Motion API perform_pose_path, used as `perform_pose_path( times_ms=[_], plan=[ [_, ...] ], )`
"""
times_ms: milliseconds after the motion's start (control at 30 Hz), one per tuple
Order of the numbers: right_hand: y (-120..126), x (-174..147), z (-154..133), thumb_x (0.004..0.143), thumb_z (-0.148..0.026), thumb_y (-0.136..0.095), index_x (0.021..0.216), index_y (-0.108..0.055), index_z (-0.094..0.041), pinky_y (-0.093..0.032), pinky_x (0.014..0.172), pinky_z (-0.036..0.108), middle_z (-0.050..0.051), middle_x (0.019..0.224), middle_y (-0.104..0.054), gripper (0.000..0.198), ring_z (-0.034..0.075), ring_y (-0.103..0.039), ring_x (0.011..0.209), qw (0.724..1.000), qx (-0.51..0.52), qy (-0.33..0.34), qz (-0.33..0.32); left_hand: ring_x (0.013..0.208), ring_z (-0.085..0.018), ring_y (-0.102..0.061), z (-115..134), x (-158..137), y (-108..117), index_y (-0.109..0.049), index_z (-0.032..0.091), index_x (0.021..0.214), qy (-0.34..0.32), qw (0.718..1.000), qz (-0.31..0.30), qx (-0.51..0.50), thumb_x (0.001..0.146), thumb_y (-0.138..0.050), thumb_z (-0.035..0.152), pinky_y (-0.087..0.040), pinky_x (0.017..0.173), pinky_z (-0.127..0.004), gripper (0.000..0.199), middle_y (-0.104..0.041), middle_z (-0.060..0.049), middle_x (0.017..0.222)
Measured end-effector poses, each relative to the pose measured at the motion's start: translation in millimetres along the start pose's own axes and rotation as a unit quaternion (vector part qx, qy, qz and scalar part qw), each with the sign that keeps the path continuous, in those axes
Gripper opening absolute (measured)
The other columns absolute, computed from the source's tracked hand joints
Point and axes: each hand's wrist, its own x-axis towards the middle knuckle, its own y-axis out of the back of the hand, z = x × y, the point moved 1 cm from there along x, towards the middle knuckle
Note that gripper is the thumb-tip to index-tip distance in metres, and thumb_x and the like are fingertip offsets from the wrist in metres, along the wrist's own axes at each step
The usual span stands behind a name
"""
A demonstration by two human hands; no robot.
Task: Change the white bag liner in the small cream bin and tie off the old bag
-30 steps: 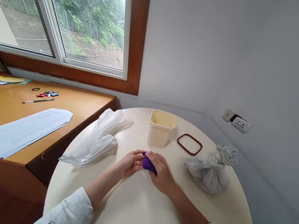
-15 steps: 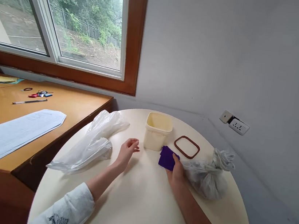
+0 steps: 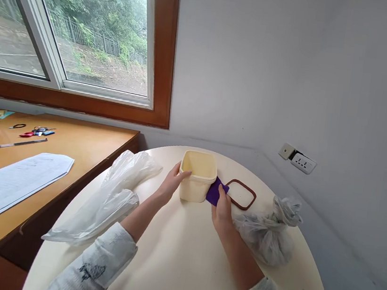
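Observation:
A cream plastic tub (image 3: 192,190), without a lid on it, stands upright on the round table. My left hand (image 3: 171,182) grips its left side, with the thumb over the front rim. In my right hand (image 3: 222,208) is a folded purple cloth (image 3: 215,192), pinched under the thumb and lying against the tub's right side. A brown rounded-rectangle ring (image 3: 254,198) lies flat just beyond that hand. To the right of my right wrist sits a knotted translucent plastic bag (image 3: 270,240); its contents cannot be made out.
A crumpled white plastic bag (image 3: 107,205) covers the left of the round table (image 3: 177,266). On the wooden desk (image 3: 83,137) lie papers (image 3: 12,192), a pen (image 3: 20,143) and keys (image 3: 40,131). The wall with a socket (image 3: 303,163) is behind.
My left hand has moved from the open tabletop to take hold of the tub's left side. My right hand has brought the purple cloth up against the tub. The view has shifted slightly.

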Motion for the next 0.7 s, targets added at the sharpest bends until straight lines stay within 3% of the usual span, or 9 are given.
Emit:
perform_pose_path(
  times_ms=[100, 233, 433, 600, 700],
  plan=[
    [4, -4, -8, 0.077, -0.038, -0.055, 0.102, -0.060, -0.019, -0.048, 0.087, 0.032, 0.003, 0.113, -0.063, 0.032, 0.018, -0.057, 0.106, 1.000, 0.019, -0.008, -0.010, 0.129, -0.027, -0.029, 2, -16, 2, -0.025, 0.028, 0.137, -0.006, 0.994, 0.017, 0.107, 0.075, -0.058, 0.044, -0.033, 0.101, -0.037, 0.072, -0.028, -0.008, 0.143],
    [9, -14, -25, 0.079, -0.042, -0.052, 0.103, -0.061, -0.022, -0.050, 0.082, 0.031, 0.002, 0.113, -0.064, 0.033, 0.019, -0.057, 0.105, 0.998, 0.014, -0.030, -0.046, 0.130, -0.027, -0.025, 5, -42, 2, -0.013, 0.029, 0.140, -0.068, 0.972, -0.048, 0.221, 0.067, -0.066, 0.045, -0.027, 0.106, -0.043, 0.091, -0.020, -0.010, 0.142],
    [16, -39, -42, 0.077, -0.042, -0.055, 0.108, -0.060, -0.021, -0.050, 0.079, 0.028, 0.003, 0.110, -0.065, 0.037, 0.018, -0.059, 0.099, 0.997, -0.032, -0.044, -0.047, 0.136, -0.032, 0.004, 1, -63, 5, -0.019, 0.030, 0.129, -0.144, 0.938, -0.069, 0.307, 0.059, -0.074, 0.044, -0.017, 0.106, -0.055, 0.090, 0.001, -0.012, 0.148],
    [23, -53, -43, 0.077, -0.047, -0.054, 0.110, -0.059, -0.020, -0.049, 0.077, 0.028, 0.004, 0.098, -0.068, 0.043, 0.019, -0.060, 0.093, 0.991, -0.107, -0.043, -0.061, 0.137, -0.033, -0.004, -16, -63, 7, -0.004, 0.030, 0.130, -0.249, 0.918, -0.071, 0.299, 0.053, -0.077, 0.044, -0.015, 0.107, -0.054, 0.107, 0.002, -0.017, 0.148],
    [31, -56, -38, 0.076, -0.048, -0.055, 0.104, -0.063, -0.018, -0.048, 0.074, 0.028, 0.004, 0.087, -0.069, 0.042, 0.019, -0.061, 0.086, 0.986, -0.159, -0.018, -0.050, 0.135, -0.037, -0.010, -23, -64, 10, 0.006, 0.028, 0.135, -0.220, 0.933, -0.061, 0.280, 0.046, -0.080, 0.041, -0.019, 0.106, -0.054, 0.124, -0.006, -0.018, 0.147]
  ],
)
